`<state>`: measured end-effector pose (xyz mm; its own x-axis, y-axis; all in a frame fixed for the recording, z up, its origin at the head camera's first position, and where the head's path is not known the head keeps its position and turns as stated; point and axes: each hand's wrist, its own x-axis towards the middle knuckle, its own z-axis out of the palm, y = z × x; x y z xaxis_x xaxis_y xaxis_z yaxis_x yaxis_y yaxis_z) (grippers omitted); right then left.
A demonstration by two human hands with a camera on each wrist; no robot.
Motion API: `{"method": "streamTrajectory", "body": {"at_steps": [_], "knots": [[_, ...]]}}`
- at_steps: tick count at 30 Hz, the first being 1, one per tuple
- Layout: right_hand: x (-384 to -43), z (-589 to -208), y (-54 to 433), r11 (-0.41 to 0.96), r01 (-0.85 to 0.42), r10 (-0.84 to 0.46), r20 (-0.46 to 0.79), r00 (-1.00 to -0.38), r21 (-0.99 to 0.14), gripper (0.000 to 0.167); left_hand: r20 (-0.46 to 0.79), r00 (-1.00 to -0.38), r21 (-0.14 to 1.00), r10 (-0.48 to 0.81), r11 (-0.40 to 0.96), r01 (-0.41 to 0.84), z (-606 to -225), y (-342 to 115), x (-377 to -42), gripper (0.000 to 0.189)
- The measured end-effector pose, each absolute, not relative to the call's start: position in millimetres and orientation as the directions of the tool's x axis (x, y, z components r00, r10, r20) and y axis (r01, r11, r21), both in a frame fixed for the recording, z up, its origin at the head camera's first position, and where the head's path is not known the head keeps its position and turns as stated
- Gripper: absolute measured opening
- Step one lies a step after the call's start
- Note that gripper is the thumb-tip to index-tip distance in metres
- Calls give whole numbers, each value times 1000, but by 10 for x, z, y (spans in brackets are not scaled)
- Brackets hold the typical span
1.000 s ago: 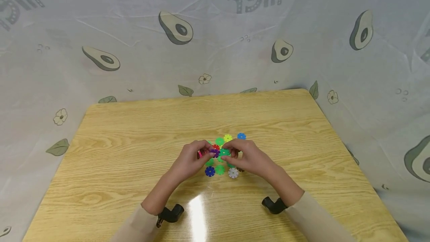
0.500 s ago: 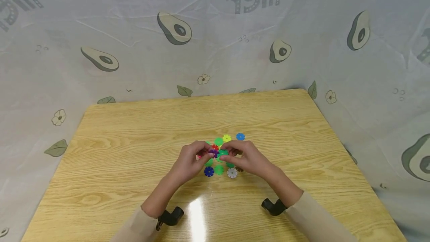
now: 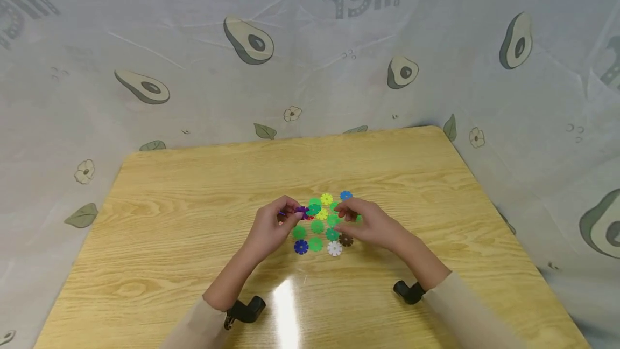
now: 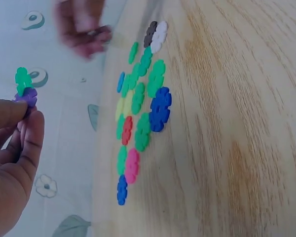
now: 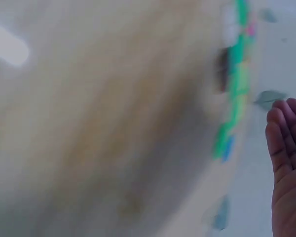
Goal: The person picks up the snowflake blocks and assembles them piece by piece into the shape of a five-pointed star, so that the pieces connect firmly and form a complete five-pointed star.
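Note:
My left hand pinches a purple notched disc between thumb and fingers, raised above the table. A green notched disc is joined to the purple one's edge and sticks out past the fingertips. My right hand is apart from the joined pair, over the right side of the loose discs. In the right wrist view its fingers are extended and hold nothing. Beneath the hands lie loose discs, among them a dark blue one, a white one, a brown one and several green ones.
The discs lie flat and close together on a wooden table. A pink disc and a red disc show in the left wrist view. A patterned cloth hangs behind the table. Glare marks the table's front.
My right hand has let go of the green disc and moved right. The green disc now stays attached to the purple one, which my left hand has lifted slightly away and left.

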<state>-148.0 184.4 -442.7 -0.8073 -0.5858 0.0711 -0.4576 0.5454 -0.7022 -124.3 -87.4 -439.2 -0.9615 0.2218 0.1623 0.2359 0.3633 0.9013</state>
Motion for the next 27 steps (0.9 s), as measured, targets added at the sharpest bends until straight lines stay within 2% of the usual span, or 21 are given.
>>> {"method": "streamTrajectory", "body": {"at_steps": [4,9,22,27], "knots": [[-1447,-4571,2041,642,-491,-617,-18,-786,-589,40,116,-979,924,166,344,167,-4392,-902,-1255,6],[-1413,-4699,2117,656,-547,-658,-41,-751,-520,38,110,-983,928,146,339,154,-4392,-920,-1270,7],[-1349,-4800,2026,609,-606,-688,38,-725,-512,21,88,-988,948,130,295,123,-4392,-865,-1252,7],[-1339,-4761,2013,632,-582,-660,36,-750,-512,18,62,-989,956,135,277,97,-4407,-885,-1245,7]]}}
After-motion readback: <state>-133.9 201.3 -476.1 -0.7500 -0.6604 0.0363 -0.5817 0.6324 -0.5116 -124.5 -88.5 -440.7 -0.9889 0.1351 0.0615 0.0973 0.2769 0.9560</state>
